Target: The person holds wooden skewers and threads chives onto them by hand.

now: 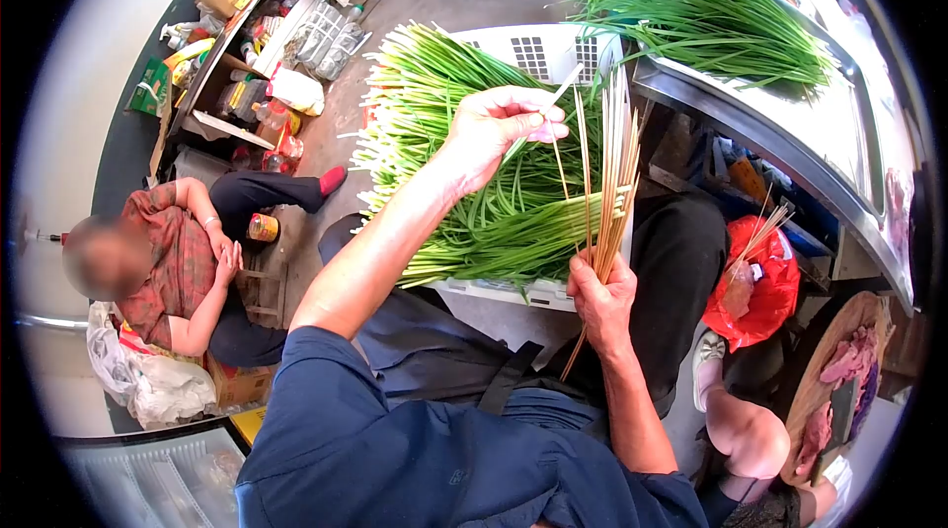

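Note:
My left hand (504, 128) is raised over the greens, thumb and fingers pinched on a chive stalk (567, 83) with a pale end. A thin stick runs down from these fingers; I cannot tell if they grip it too. Low at the right, my right hand (600, 296) is wrapped round a bundle of bamboo skewers (614, 172), most of which point up. Green chives (425, 118) fill a white plastic basket (528, 44) in front of me, pale ends mostly to the left. Some chive ends touch the skewers just above my right hand.
More chives (691, 4) lie on a metal-edged table (770, 123) at the upper right. Below it sits a red plastic bag (765, 281) with skewers, beside a round board (849, 330) bearing meat. A seated person (168, 242) is at left, near cluttered shelves (237, 44). Another person's leg (746, 429) shows lower right.

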A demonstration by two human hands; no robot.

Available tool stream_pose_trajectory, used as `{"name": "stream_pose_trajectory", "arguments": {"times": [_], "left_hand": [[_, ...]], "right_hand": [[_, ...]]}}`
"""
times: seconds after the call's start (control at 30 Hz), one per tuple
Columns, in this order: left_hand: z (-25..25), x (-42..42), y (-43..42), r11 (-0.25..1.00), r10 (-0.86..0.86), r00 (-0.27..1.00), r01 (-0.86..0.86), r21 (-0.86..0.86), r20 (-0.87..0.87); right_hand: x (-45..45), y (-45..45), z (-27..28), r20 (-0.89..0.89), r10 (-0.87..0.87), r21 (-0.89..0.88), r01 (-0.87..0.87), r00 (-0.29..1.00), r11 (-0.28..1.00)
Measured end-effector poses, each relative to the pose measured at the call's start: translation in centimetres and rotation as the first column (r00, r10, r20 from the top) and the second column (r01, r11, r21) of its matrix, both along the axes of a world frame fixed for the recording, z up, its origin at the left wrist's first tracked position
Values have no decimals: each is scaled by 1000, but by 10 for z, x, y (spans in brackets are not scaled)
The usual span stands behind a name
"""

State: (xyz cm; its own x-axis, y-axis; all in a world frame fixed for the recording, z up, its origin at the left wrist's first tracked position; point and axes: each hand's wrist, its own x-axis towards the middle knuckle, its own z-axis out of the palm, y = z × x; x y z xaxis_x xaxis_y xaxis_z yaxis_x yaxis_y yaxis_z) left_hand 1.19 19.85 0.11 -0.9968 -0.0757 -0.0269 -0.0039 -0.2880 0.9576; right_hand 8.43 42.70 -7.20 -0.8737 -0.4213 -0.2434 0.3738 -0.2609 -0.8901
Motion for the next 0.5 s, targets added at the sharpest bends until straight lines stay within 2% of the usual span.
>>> {"name": "stream_pose_trajectory", "arguments": {"times": [0.33,0.5], "left_hand": [[-1,0,1,988,-8,999,1,-157,-47],[-4,3,0,991,-23,1000,20,-130,-21]], "right_hand": [[0,1,-1,0,14,1,-14,1000,1000],[1,1,-2,2,7,-5,-7,1000,1000]]}}
